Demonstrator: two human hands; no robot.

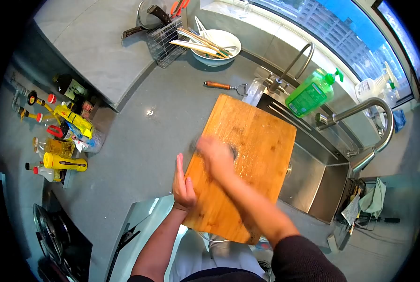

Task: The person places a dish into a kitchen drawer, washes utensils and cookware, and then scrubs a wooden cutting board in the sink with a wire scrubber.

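A wet wooden cutting board (261,141) lies at a slant across the grey counter and the near-left part of the sink. My left hand (184,188) is at the board's left edge, its fingers stretched out and the palm turned toward the edge. Over the upper left part of the board is my right hand (214,155), smeared by motion. A small dark patch (232,151) shows beside its fingers; whether it is an object or a mark I cannot tell. What the right fingers hold, if anything, is hidden.
A wooden-handled peeler (218,85) lies beyond the board. Behind it stand a bowl (215,59) with chopsticks and a wire rack (165,44). On the right are the sink (304,181), a curved faucet (384,120) and a green soap bottle (308,96). Several bottles (65,162) stand left.
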